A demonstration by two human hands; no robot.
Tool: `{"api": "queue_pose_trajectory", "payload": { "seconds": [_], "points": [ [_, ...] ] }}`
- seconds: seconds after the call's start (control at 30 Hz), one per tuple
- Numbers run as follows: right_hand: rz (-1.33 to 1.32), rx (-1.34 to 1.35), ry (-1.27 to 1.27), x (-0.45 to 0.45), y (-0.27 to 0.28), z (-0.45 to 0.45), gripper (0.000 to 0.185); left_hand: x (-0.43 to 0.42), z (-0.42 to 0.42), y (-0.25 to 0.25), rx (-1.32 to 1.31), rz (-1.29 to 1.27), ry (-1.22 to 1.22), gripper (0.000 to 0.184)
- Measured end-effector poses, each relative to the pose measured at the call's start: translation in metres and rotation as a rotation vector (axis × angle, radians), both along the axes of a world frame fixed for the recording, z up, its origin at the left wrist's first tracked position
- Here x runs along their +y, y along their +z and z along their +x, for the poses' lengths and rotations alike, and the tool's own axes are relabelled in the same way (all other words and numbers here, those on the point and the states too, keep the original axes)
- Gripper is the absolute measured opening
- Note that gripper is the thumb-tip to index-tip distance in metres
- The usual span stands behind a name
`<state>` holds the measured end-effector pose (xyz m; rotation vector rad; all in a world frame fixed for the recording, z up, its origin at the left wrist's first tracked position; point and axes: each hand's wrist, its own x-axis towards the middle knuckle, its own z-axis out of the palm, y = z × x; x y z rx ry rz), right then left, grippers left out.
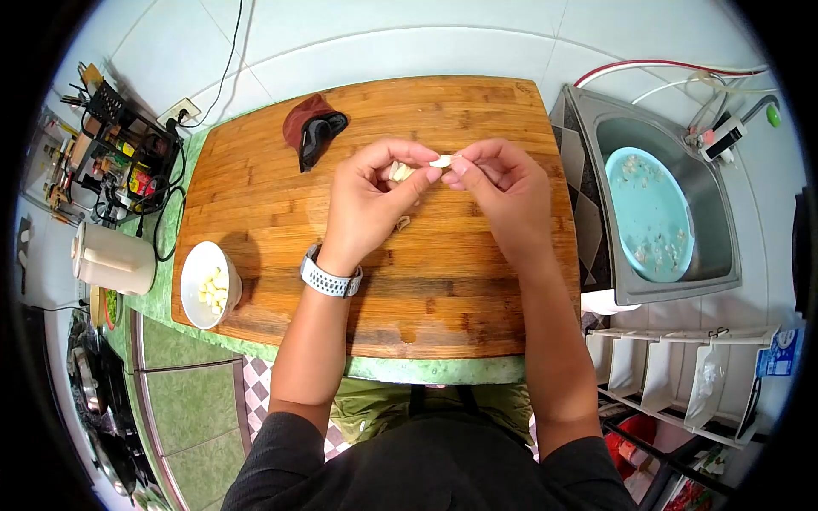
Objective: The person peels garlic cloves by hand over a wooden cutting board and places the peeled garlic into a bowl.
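Observation:
Over the wooden board (281, 221), my two hands meet at a pale garlic clove (440, 161). My left hand (375, 187) pinches it between thumb and forefinger, while several more garlic cloves (400, 172) sit in its curled fingers. At the clove's right end, the thumb and fingertips of my right hand (503, 183) are pressed together, on what looks like a thin bit of skin. A scrap of garlic skin (403, 223) lies on the board below my hands. To the left, a white bowl (189, 298) holds several peeled cloves.
A dark red and black cloth-like item (308, 123) lies at the board's back. On the right, a blue basin (643, 200) of water with floating bits stands in the metal sink (724, 247). A beige lidded container (115, 255) and a cluttered rack (128, 145) are at left.

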<state>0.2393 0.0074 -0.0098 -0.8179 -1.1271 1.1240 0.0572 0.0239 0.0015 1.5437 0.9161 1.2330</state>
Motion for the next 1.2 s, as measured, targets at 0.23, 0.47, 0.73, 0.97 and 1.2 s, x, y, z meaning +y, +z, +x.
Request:
{"api": "queue_pose_trajectory", "payload": {
  "seconds": [0.23, 0.47, 0.73, 0.97, 1.2],
  "points": [
    [-0.012, 0.034, -0.030, -0.002, 0.002, -0.001, 0.009, -0.002, 0.004, -0.001, 0.010, -0.028, -0.035, 0.013],
    [-0.014, 0.092, 0.007, 0.000, 0.002, 0.001, 0.009, -0.003, 0.007, 0.004, -0.041, -0.068, -0.033, 0.015],
    [0.022, 0.015, -0.081, 0.002, -0.004, -0.003, 0.010, -0.009, 0.012, 0.004, 0.006, -0.017, -0.045, 0.017],
    [-0.001, 0.042, -0.075, -0.003, 0.005, -0.004, 0.010, -0.010, 0.012, 0.002, 0.041, -0.013, 0.004, 0.020],
    [0.125, -0.069, -0.144, 0.000, -0.004, -0.004, 0.010, -0.012, 0.013, 0.003, 0.134, 0.027, 0.051, 0.023]
  ]
}}
